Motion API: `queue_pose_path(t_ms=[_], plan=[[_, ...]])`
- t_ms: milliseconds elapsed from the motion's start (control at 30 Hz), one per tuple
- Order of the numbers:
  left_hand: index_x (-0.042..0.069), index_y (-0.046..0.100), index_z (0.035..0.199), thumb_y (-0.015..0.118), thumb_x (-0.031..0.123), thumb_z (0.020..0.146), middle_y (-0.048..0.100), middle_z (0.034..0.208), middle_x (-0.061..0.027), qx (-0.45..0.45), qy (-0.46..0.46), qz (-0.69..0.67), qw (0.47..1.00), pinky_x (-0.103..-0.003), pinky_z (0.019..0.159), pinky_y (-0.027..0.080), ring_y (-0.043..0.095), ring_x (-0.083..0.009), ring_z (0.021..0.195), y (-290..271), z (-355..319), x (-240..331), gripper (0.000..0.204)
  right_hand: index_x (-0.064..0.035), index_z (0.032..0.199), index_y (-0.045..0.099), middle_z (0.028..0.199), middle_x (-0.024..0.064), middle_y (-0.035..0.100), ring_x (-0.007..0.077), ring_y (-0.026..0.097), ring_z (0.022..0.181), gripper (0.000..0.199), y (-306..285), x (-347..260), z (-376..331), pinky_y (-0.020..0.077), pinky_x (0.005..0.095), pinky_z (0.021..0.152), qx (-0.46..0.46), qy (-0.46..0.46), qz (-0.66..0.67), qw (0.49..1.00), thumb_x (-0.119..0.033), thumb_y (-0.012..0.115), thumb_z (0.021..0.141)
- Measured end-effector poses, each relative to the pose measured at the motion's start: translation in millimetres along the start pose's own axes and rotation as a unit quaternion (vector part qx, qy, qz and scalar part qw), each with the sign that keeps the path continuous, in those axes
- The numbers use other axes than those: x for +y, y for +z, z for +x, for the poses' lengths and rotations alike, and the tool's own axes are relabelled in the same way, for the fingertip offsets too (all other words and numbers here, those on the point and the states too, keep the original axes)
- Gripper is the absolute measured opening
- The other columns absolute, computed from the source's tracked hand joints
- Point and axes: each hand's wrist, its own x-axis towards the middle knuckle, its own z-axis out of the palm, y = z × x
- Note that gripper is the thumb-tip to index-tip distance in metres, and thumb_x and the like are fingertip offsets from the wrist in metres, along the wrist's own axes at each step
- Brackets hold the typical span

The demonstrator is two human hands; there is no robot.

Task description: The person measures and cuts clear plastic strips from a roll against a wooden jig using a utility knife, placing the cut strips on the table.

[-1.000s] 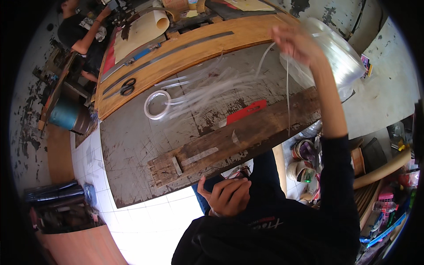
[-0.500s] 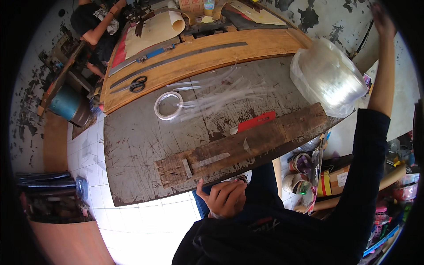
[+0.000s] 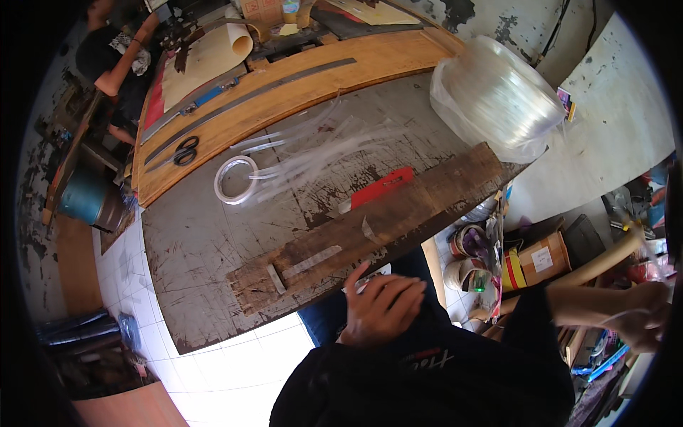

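Observation:
My left hand (image 3: 384, 304) hovers at the table's near edge, thumb apart and fingers loosely bent, with nothing plainly in it. Far to the right, low beside the shelf, my right hand (image 3: 644, 318) is closed on a thin clear plastic strip (image 3: 620, 314), slightly blurred. A worn wooden board (image 3: 420, 203) lies along the near table edge, bearing a small upright metal piece (image 3: 276, 279) and a flat pale strip (image 3: 311, 261). Behind the board rests a red cutter knife (image 3: 382, 186). A big roll of clear plastic (image 3: 498, 99) stands at the table's right end.
Loose clear strips (image 3: 320, 153) lie by a tape roll (image 3: 236, 179) on the scratched table (image 3: 185, 270). Scissors (image 3: 176, 153) and a long metal ruler (image 3: 249, 101) rest on the wooden surface beyond. Another person (image 3: 114, 64) is at the far left. Cardboard boxes (image 3: 543, 257) crowd the right.
My right arm has swung from raised high at the upper right down to the lower right. My left hand has shifted slightly right. The view has turned a little to the right.

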Motion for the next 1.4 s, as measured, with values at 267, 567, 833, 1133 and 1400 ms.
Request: queue_pose_path(t_ms=[267, 567, 833, 1133, 1400], plan=[[0.001, 0.048, 0.121, 0.069, 0.016, 0.077, 0.062, 0.097, -0.0136, -0.128, -0.103, -0.330, 0.930, -0.035, 0.076, 0.048, 0.061, -0.0225, 0.087, 3, 34, 22, 0.051, 0.0023, 0.105, 0.044, 0.088, 0.0176, 0.065, 0.0150, 0.061, 0.075, 0.018, 125, -46, -180, 0.0489, 0.0253, 0.068, -0.172, 0.530, 0.275, 0.784, -0.007, 0.050, 0.091], [0.003, 0.065, 0.092, 0.051, 0.014, 0.090, 0.064, 0.067, -0.0106, 0.007, -0.209, -0.299, 0.931, -0.024, 0.040, 0.042, 0.049, -0.0109, 0.040, -83, -49, -40, 0.018, -0.0006, 0.104, 0.051, 0.080, 0.0103, 0.063, 0.0131, 0.060, 0.073, 0.024, 152, -13, -204, 0.0478, 0.0246, 0.068, 0.005, 0.685, 0.383, 0.620, -0.022, 0.045, 0.095], [0.002, 0.064, 0.088, 0.053, 0.017, 0.090, 0.060, 0.058, -0.0077, 0.143, -0.187, -0.301, 0.924, -0.020, 0.034, 0.031, 0.040, -0.0045, 0.035, -146, -71, -72, 0.018, 0.0006, 0.101, 0.056, 0.076, 0.0059, 0.058, 0.0147, 0.056, 0.070, 0.026, 44, 85, -164, 0.0443, 0.0274, 0.062, -0.152, 0.603, -0.098, 0.777, -0.023, 0.050, 0.093], [0.006, 0.063, 0.077, 0.067, 0.020, 0.079, 0.060, 0.059, -0.0050, -0.136, -0.107, -0.021, 0.985, -0.032, 0.046, 0.046, 0.059, -0.0205, 0.049, -71, 20, -26, 0.015, -0.0069, 0.106, 0.058, 0.100, 0.0148, 0.060, 0.0296, 0.058, 0.096, 0.029, 192, -25, -172, 0.0453, 0.0357, 0.081, -0.563, 0.344, 0.177, 0.731, -0.011, 0.065, 0.078], [0.007, 0.060, 0.073, 0.068, 0.017, 0.078, 0.057, 0.058, -0.0045, -0.084, -0.159, 0.077, 0.981, -0.033, 0.050, 0.045, 0.057, -0.0215, 0.050, -95, -1, -36, 0.013, -0.0039, 0.085, 0.060, 0.080, 0.0103, 0.061, 0.0244, 0.060, 0.071, 0.009, 215, -5, -181, 0.0452, 0.0326, 0.063, -0.657, 0.403, 0.246, 0.588, -0.010, 0.062, 0.080]])
